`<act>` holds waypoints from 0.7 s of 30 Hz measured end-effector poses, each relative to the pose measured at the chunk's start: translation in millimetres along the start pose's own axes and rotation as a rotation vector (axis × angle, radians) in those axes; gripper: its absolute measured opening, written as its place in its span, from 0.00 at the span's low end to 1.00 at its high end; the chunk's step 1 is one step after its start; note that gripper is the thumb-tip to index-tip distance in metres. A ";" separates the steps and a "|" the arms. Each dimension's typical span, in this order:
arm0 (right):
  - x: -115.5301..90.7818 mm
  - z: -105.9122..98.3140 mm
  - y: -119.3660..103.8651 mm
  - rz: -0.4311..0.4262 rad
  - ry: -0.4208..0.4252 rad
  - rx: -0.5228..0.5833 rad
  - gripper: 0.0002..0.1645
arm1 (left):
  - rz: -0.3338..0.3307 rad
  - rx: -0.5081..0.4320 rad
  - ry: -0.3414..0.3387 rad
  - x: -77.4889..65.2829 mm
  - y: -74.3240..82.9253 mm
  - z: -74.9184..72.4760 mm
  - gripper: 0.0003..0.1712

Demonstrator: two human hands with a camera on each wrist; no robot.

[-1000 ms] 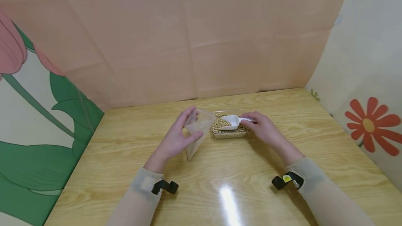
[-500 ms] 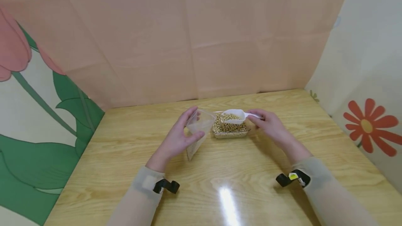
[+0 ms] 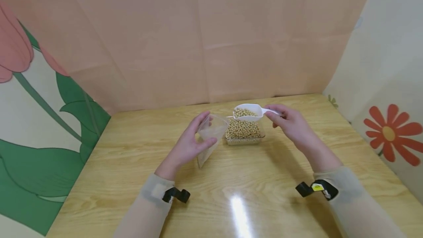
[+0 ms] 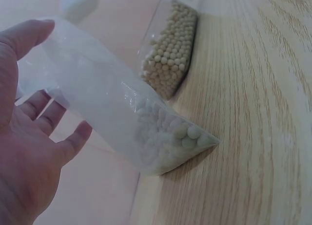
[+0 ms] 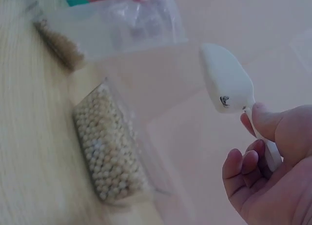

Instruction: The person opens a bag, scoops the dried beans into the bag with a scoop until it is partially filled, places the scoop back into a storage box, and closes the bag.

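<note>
My left hand (image 3: 186, 148) holds a clear plastic bag (image 3: 210, 135) by its upper part, thumb on one side and fingers on the other. The bag's mouth gapes, and soybeans (image 4: 168, 132) lie in its bottom corner, which meets the table. Right of it stands a clear rectangular container (image 3: 245, 141) full of soybeans (image 3: 243, 129). Above that container, my right hand (image 3: 292, 125) pinches the handle of a white scoop (image 3: 252, 118). Soybeans fill the scoop's bowl in the head view; only its underside shows in the right wrist view.
The wooden table (image 3: 251, 179) ends at a pink sheet (image 3: 205, 39) behind. Painted wall panels with flowers stand left and right. Each sleeve carries a black wrist camera.
My right hand has lifted the scoop out of the container, now loaded with soybeans, and raised it up and slightly right. The left hand and the bag have stayed nearly still.
</note>
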State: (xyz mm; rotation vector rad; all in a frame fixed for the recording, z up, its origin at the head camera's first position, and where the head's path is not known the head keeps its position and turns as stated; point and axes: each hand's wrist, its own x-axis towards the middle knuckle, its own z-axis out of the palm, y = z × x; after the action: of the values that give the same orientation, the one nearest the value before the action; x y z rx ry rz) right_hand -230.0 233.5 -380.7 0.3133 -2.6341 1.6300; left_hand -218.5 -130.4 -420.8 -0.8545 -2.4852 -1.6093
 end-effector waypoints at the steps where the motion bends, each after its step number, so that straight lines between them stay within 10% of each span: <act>1: -0.8 0.0 -4.1 -0.010 -0.001 0.001 0.28 | 0.004 0.003 -0.001 0.2 0.5 0.1 0.52; 21: -0.5 16.4 -42.7 -0.121 -0.063 -0.121 0.21 | -0.007 0.006 -0.018 4.1 4.5 7.9 0.53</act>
State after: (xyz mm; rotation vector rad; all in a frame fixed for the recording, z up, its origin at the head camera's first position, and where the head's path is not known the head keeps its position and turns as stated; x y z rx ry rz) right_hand -220.3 200.6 -350.4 0.5163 -2.6855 1.4410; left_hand -217.9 -120.6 -419.3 -0.8639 -2.5065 -1.6027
